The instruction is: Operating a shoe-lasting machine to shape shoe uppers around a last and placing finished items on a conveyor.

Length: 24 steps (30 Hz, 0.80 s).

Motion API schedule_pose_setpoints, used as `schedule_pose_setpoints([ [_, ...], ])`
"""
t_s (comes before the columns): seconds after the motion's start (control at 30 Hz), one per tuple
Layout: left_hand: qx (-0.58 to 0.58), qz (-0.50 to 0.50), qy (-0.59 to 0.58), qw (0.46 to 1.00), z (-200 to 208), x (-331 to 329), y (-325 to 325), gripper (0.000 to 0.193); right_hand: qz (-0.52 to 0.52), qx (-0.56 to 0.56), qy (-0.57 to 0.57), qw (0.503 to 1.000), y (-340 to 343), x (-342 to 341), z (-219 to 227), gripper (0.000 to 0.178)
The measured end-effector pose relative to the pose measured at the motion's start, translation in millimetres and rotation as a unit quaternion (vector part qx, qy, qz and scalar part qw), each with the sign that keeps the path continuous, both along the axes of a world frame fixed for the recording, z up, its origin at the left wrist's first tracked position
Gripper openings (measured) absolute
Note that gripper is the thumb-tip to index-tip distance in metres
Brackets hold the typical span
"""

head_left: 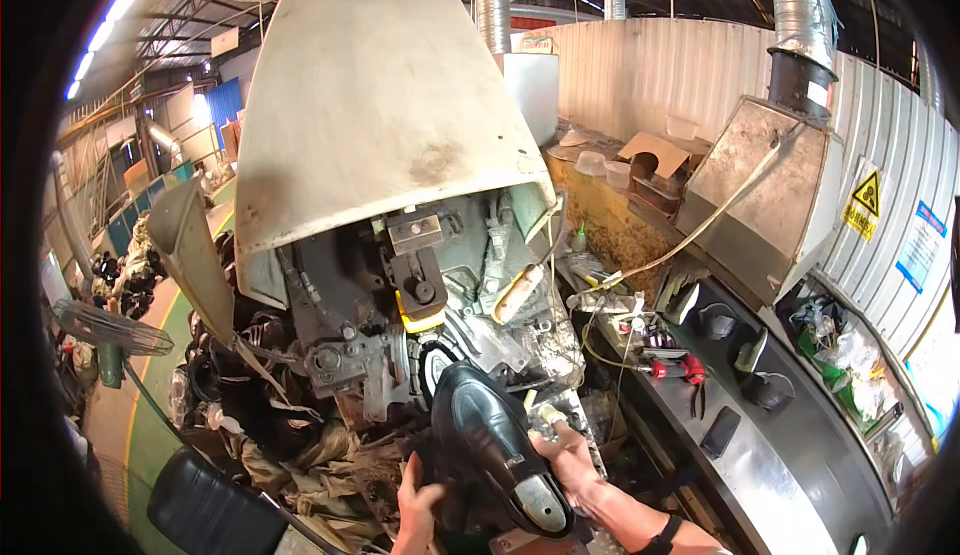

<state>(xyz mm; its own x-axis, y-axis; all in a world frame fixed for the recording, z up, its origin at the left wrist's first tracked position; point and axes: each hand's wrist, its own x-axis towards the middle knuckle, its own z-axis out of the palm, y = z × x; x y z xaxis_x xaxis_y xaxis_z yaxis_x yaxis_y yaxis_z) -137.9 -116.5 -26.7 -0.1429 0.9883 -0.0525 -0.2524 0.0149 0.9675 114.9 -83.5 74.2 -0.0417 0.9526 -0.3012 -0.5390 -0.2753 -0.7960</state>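
Note:
A glossy black leather shoe (485,420) sits in front of the machine, low in the middle of the view. Its toe points toward the machine, and a pale last with a metal plate (540,503) shows at its near end. My right hand (568,463) is closed against the shoe's right side, next to a pale knob (549,414). On the other side my left hand (414,505) is beside dark material along the shoe, thumb and fingers apart. Beyond the toe are a pale ring-shaped part (436,363) and a yellow-edged machine head (420,317).
A large pale hood (385,105) covers the machine. To the right runs a dark bench (765,475) bearing a black phone (720,433), a red-handled tool (680,368) and dark shoe pieces (770,392). A black padded seat (215,505) and a fan (115,330) stand left.

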Motion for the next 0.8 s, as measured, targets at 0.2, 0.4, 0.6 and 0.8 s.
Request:
schedule_pose_setpoints([
  [0.2,-0.134,0.133,-0.274,0.943,68.6,52.7,47.1,0.029,-0.021,0.006,0.033,0.999,58.2,-48.1,-40.6,0.054],
  [0.4,-0.138,0.202,-0.309,0.919,38.5,45.2,83.5,0.023,-0.011,-0.008,0.022,1.000,85.9,-67.2,-44.3,0.061],
  [0.6,-0.151,0.215,-0.344,0.901,38.9,50.1,97.0,0.028,-0.029,-0.001,-0.008,1.000,110.5,-66.1,-87.9,0.055],
  [0.8,-0.155,0.208,-0.359,0.896,16.2,49.1,102.3,0.029,-0.009,-0.054,0.064,0.996,106.1,-66.0,-66.5,0.065],
])
